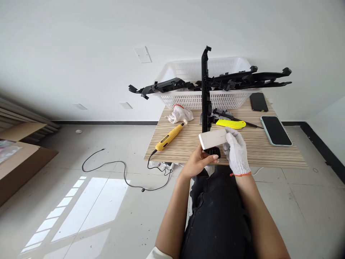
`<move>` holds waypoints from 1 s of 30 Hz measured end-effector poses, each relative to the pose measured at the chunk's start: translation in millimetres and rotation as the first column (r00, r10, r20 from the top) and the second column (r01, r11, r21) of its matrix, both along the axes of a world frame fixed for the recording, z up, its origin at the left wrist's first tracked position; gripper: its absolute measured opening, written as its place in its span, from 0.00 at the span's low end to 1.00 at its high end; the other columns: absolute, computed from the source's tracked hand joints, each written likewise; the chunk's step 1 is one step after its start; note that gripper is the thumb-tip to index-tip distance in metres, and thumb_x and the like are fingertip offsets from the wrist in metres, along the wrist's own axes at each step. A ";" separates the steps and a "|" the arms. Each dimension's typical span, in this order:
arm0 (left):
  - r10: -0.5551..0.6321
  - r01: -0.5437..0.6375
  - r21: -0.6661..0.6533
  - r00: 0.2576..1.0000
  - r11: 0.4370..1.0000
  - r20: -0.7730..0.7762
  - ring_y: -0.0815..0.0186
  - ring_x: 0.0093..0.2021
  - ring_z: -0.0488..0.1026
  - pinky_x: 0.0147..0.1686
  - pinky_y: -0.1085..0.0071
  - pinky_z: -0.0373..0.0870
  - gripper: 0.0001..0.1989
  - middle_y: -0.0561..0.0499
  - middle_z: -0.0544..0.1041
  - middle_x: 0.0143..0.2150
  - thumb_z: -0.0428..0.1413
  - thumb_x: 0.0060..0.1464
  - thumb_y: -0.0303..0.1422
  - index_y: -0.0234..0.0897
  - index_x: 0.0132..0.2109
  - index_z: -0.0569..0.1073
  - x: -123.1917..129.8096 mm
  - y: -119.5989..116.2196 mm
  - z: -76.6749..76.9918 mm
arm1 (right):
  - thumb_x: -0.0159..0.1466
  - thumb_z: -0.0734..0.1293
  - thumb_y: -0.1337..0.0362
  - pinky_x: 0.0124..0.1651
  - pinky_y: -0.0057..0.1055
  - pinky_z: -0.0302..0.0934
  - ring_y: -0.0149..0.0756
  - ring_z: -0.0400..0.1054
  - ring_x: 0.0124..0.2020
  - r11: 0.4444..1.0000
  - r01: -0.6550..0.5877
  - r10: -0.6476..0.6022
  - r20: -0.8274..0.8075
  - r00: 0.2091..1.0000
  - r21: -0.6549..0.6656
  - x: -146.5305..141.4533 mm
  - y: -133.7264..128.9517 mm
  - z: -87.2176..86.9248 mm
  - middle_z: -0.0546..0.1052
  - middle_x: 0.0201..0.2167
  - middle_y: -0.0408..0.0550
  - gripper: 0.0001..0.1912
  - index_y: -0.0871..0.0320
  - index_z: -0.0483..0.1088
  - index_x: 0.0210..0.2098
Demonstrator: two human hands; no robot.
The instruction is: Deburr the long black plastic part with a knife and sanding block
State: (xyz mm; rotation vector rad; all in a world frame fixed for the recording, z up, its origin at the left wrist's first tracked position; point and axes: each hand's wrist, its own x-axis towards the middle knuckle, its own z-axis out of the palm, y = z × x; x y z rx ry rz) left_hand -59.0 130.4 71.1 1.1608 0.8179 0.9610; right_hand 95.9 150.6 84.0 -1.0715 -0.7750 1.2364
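My bare left hand (198, 161) is closed around the lower end of a long black plastic trim piece (206, 97), which stands roughly upright in front of me. In my gloved right hand (237, 151) is a flat rectangular block (214, 139), pale grey-beige with a white edge. The block lies across the front of the trim piece near its bottom and hides part of it; whether they touch I cannot tell. A yellow corded power tool (169, 137) rests to the left of my hands. Just behind the right glove lies a yellow-handled cutter (231, 124).
A white plastic basket (185, 99) at the back of the table (183, 151) carries several black trim pieces (164, 85) that jut past both sides. A crumpled white glove (180, 114) and two phones (276, 131) lie there too. A black cable (125, 172) trails over the floor.
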 end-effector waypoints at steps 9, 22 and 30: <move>0.028 -0.023 -0.060 0.996 0.998 0.083 0.67 0.33 0.76 0.39 0.66 0.77 0.30 0.49 0.76 0.42 0.67 0.49 0.37 0.37 0.56 0.67 1.6 -1.8 -0.1 | 0.59 0.69 0.54 0.18 0.23 0.50 0.26 0.57 0.19 1.000 0.024 -0.024 0.005 1.000 0.019 1.0 1.7 -6.7 0.66 0.21 0.36 0.17 0.52 0.69 0.45; 0.015 -0.012 -0.039 0.997 0.999 0.077 0.68 0.33 0.75 0.40 0.67 0.77 0.26 0.50 0.76 0.40 0.66 0.50 0.35 0.35 0.55 0.67 1.0 -1.5 0.6 | 0.52 0.74 0.55 0.17 0.20 0.51 0.23 0.58 0.19 0.993 -0.087 0.077 -0.113 0.991 -0.084 6.0 3.7 -3.1 0.69 0.22 0.37 0.17 0.54 0.74 0.39; -0.004 0.004 0.000 1.000 1.000 0.009 0.67 0.34 0.77 0.40 0.66 0.77 0.28 0.46 0.76 0.44 0.64 0.52 0.38 0.36 0.56 0.65 -0.1 -0.4 -1.1 | 0.55 0.74 0.55 0.22 0.23 0.59 0.26 0.64 0.21 0.996 -0.079 0.073 -0.126 0.989 -0.049 1.9 9.8 -9.7 0.72 0.22 0.39 0.14 0.55 0.74 0.36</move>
